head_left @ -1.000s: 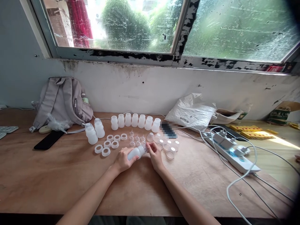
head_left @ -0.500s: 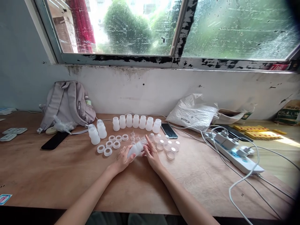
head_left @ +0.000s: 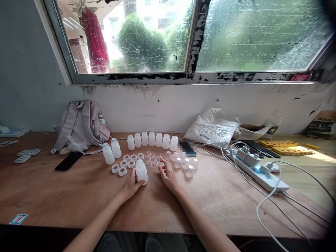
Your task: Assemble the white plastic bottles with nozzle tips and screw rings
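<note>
- Both arms are bare the whole way up from the bottom edge of the view, so there's no sleeve or cuff anywhere in sight.
- The left hand (head_left: 130,185) has no glove, no ring I can make out, and nothing on the wrist like a watch or band.
- The right hand (head_left: 168,176) is the same: ungloved, wrist plain, fingers slim.
- Nails look short with no obvious polish, though they're honestly too small to be sure.
- Forearms are slender with no marks or tattoos showing.
</note>
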